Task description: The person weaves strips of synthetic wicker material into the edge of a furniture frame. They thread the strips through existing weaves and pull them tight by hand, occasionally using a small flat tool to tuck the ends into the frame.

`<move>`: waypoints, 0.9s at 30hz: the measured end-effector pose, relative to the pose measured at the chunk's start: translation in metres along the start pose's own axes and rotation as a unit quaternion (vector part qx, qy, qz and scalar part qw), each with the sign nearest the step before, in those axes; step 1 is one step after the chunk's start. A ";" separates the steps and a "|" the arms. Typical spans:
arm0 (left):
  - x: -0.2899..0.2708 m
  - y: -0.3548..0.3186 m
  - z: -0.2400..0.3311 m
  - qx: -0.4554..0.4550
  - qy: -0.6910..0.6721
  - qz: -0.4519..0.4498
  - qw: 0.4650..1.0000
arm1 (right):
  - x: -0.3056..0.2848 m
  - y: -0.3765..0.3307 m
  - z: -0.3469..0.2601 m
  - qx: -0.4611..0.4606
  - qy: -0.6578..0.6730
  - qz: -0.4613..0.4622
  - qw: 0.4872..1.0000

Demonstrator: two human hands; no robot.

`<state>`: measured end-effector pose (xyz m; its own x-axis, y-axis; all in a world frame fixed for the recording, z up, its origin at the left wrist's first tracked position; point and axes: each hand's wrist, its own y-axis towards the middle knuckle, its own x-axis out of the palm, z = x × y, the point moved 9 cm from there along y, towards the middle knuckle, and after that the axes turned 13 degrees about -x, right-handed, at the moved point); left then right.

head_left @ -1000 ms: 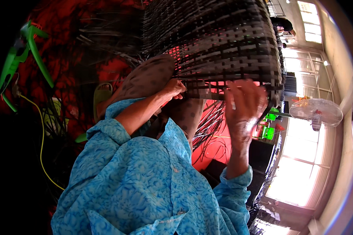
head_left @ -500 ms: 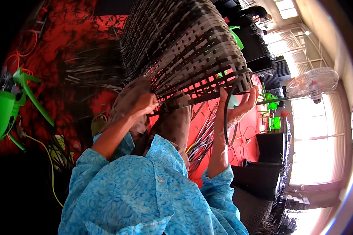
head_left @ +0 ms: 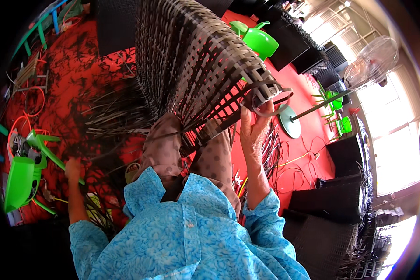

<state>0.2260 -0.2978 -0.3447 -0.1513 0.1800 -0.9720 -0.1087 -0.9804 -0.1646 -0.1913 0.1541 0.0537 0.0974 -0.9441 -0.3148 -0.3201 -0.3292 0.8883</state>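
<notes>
We find the woven panel (head_left: 186,60) propped at the knees (head_left: 163,149), its lower corner at the right hand (head_left: 255,128). That hand is partly open, thumb and fingers apart about the corner beside a curled strip (head_left: 291,93); whether it grips either, we cannot tell. The left hand (head_left: 73,169) is well out to the left and blurred. A dark strip (head_left: 165,136) runs from the panel toward it (the end is lost in the blur), so we cannot tell its closure or contents.

In our judgement, strips are best drawn flat and evenly, with the corner steadied and any twist cleared before tightening.

The surface is a red floor (head_left: 303,163), littered with loose strips (head_left: 114,109) left of the panel. A green chair (head_left: 21,184) is near the left hand. Beyond, we note black woven pieces (head_left: 345,158), a standing fan (head_left: 371,63) and bright windows (head_left: 396,140).
</notes>
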 end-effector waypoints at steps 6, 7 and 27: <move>-0.002 0.018 -0.135 0.056 0.073 0.126 0.988 | -0.022 0.020 -0.027 -0.052 -0.143 -0.031 0.988; -0.004 0.018 -0.135 0.061 0.092 0.121 0.986 | -0.022 0.023 -0.034 -0.066 -0.143 -0.030 0.987; -0.331 -0.363 0.416 0.567 -0.588 -0.076 0.572 | -0.023 0.068 -0.074 0.014 -0.060 -0.162 0.985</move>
<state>-0.0932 0.0324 0.1070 -0.5396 0.8393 -0.0670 -0.6747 -0.3834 0.6307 -0.1460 0.1528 0.1458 0.0867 -0.7806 -0.6190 -0.3163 -0.6107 0.7259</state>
